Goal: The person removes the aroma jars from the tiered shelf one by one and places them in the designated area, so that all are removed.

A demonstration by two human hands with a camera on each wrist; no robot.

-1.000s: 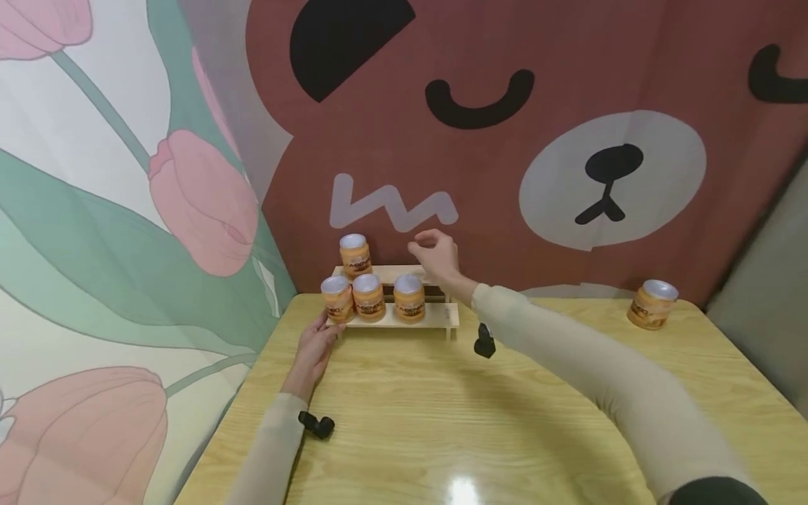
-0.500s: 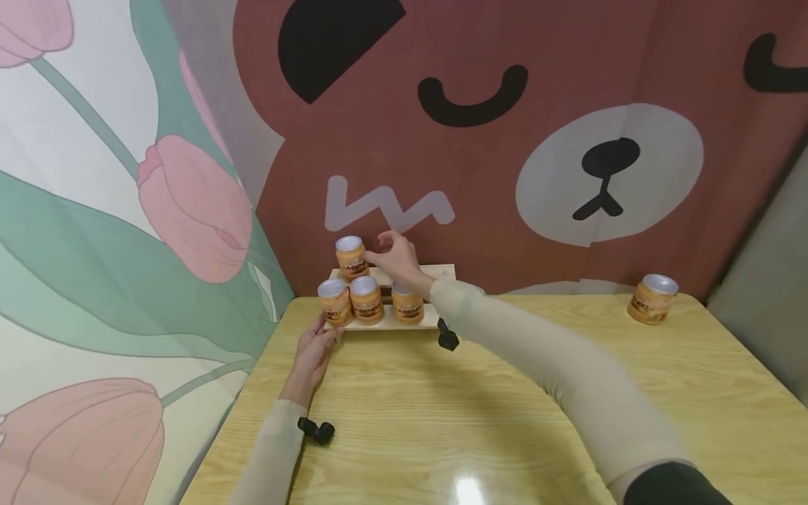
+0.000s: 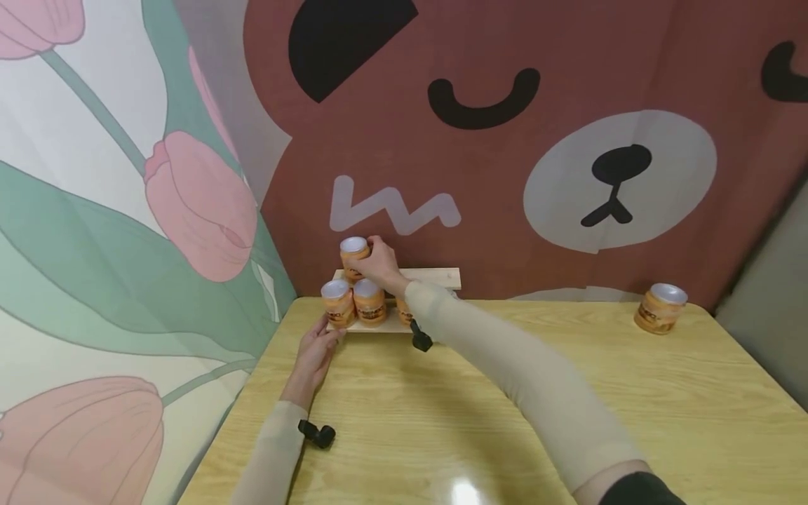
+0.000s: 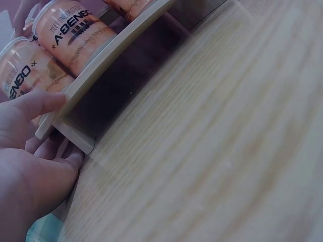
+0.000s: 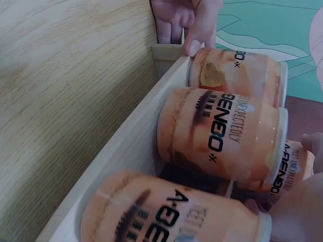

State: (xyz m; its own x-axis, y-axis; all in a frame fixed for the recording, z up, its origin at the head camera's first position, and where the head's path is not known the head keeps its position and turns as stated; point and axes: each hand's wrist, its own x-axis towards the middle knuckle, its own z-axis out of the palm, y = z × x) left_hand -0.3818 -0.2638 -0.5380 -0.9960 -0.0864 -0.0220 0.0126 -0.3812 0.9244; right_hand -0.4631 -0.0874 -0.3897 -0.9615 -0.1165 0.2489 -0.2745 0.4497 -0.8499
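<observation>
A two-step wooden rack [image 3: 435, 278] carries orange jars with pale lids. On its upper step stands one jar [image 3: 354, 247], which my right hand [image 3: 383, 268] grips from the right side with thumb and fingers. Below, the front step holds a left jar [image 3: 338, 306], a middle jar [image 3: 369, 306] beside it and a third jar [image 3: 403, 314], partly hidden by my right forearm. My left hand [image 3: 313, 354] holds the rack's left end. In the left wrist view its thumb lies on the step's edge and the fingers curl underneath.
Another orange jar [image 3: 659, 309] stands alone at the far right of the wooden table [image 3: 536, 400]. Close behind the rack rises a wall with a printed bear [image 3: 486, 182]. A flower-printed wall [image 3: 126, 231] borders the left side.
My right hand has moved left along the upper step, from beside its right part to the jar at the left, and now grips it. The left hand stays on the rack.
</observation>
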